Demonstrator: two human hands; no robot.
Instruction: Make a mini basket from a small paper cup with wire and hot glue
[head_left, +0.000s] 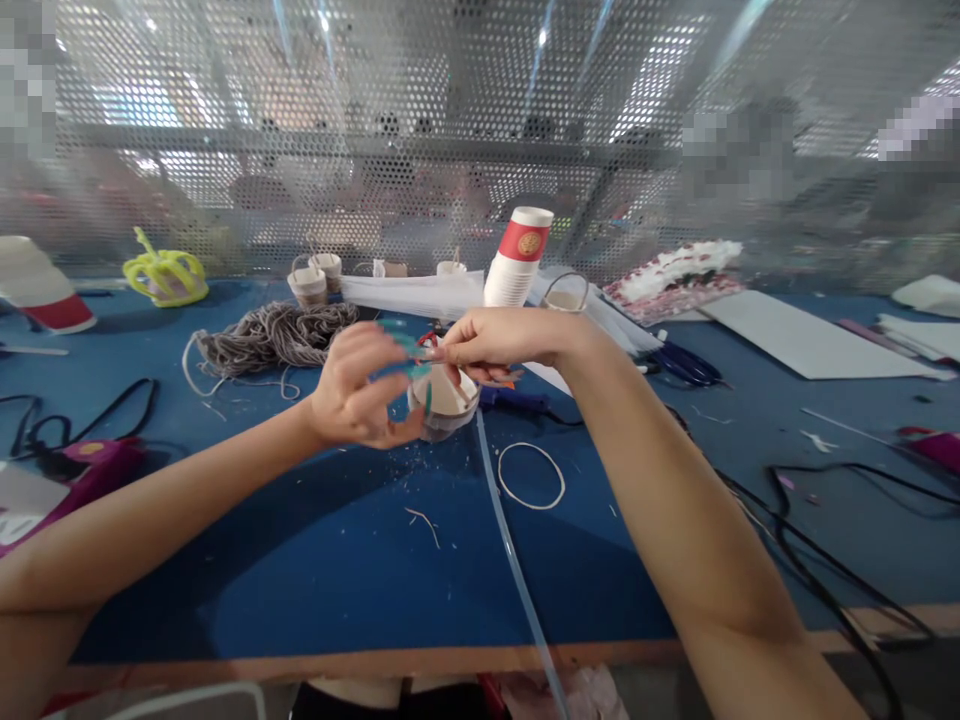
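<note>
My left hand (366,388), with long teal nails, is slightly smeared by motion. Its fingers are bent but apart, and nothing shows between them. Just right of it my right hand (491,338) is bent down at the wrist, thumb and fingers pinched on something thin that I cannot make out. Their fingertips nearly meet over a small round cup (444,420) with a pale top, partly hidden by the hands. Behind the right fingers a blue glue gun (517,400) lies on the table. A long clear glue stick (510,545) runs from beside the cup past the front edge.
A cord ring (531,476) lies right of the glue stick. Grey yarn (274,338) is heaped behind my left hand. Stacked paper cups (517,260) stand at the back. Magenta glue guns lie at both sides; black cables (795,530) cross the right. A white board (817,335) lies farther right.
</note>
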